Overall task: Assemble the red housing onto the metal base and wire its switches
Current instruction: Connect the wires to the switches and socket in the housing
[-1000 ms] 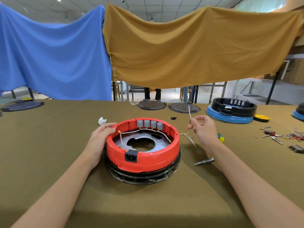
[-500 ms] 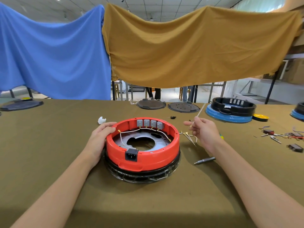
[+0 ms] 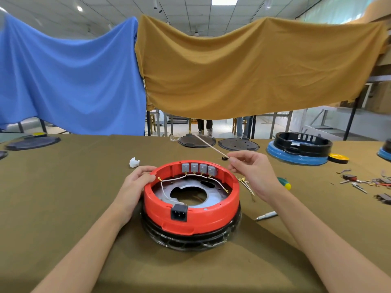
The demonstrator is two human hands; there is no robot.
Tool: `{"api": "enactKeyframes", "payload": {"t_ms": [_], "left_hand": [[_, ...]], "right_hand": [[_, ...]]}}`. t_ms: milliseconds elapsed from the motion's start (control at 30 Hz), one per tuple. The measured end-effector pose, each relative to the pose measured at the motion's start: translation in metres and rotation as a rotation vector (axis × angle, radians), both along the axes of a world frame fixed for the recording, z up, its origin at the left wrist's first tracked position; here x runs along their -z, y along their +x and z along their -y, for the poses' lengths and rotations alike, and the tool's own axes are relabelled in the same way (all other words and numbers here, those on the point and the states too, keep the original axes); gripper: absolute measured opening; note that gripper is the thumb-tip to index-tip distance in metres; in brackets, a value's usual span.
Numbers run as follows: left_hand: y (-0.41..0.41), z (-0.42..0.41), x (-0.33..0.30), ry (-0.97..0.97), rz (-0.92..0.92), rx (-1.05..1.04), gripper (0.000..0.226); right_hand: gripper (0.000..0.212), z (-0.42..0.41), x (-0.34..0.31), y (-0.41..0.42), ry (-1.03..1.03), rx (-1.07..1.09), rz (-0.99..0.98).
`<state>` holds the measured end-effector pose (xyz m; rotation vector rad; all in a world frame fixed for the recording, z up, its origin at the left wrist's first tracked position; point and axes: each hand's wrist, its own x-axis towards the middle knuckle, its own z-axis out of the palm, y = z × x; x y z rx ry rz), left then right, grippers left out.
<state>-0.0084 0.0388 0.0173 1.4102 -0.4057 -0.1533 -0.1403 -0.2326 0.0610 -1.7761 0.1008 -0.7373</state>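
The red ring housing [image 3: 211, 216] sits on a metal base plate [image 3: 188, 187], above a black ring, in the middle of the table. Several grey switches [image 3: 198, 167] line its far inner wall, with white wires [image 3: 175, 179] running from them. A black power socket [image 3: 179, 212] faces me at the front. My left hand [image 3: 135, 185] holds the housing's left rim, thumb on top. My right hand [image 3: 251, 172] hovers over the right rim and pinches a white wire [image 3: 208, 144] that slants up to the left.
Loose wires with gold terminals [image 3: 245, 182] and a metal pen-like tool [image 3: 266, 215] lie right of the housing. A green-yellow screwdriver [image 3: 284, 182], small parts [image 3: 364, 182], a black housing on a blue base [image 3: 300, 149], dark round plates [image 3: 238, 143] and a white scrap [image 3: 134, 162] lie around.
My right hand has moved left toward the housing's far right rim, and the wire it pinches has swung from pointing up to slanting up-left. My left hand stays on the rim.
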Motion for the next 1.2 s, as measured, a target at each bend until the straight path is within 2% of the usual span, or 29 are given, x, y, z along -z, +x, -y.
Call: {"api": "enactKeyframes", "payload": {"t_ms": [100,167,267,367,467,567,633,733,900,1067,1200], "left_hand": [[-0.005,-0.004,-0.003,0.046,0.014,0.102,0.029],[-0.009,-0.006,-0.005,0.099,0.041,0.138,0.033],[-0.008,-0.005,-0.015,0.112,0.199,-0.023,0.020],[0.002,-0.002,-0.039,0.064,0.305,-0.117,0.027],[0.006,0.010,-0.070,0.394,0.499,0.030,0.017],[-0.005,0.041,-0.085,0.752,0.721,0.248,0.016],[-0.013,0.061,-0.083,0.840,0.778,0.298,0.015],[-0.017,0.075,-0.077,0.779,0.715,0.343,0.024],[-0.022,0.080,-0.062,0.565,0.499,0.415,0.023],[-0.027,0.081,-0.057,0.471,0.416,0.482,0.029],[-0.026,0.081,-0.058,0.438,0.393,0.395,0.020]], "right_hand": [[0.014,-0.015,-0.016,0.010,-0.121,-0.003,0.092],[0.014,-0.025,-0.023,0.019,-0.240,-0.032,0.085],[0.019,-0.034,-0.023,0.027,-0.322,-0.089,0.036],[0.025,-0.030,-0.020,0.027,-0.233,-0.126,0.015],[0.035,-0.026,-0.019,0.025,-0.081,-0.176,0.045],[0.038,-0.026,-0.019,0.025,-0.044,-0.230,0.081],[0.038,-0.025,-0.019,0.025,0.018,-0.252,0.111],[0.036,-0.022,-0.016,0.026,0.067,-0.251,0.130],[0.029,-0.020,-0.013,0.030,0.144,-0.256,0.097],[0.021,-0.019,-0.012,0.032,0.187,-0.310,0.018],[0.018,-0.019,-0.012,0.035,0.227,-0.311,-0.021]]}}
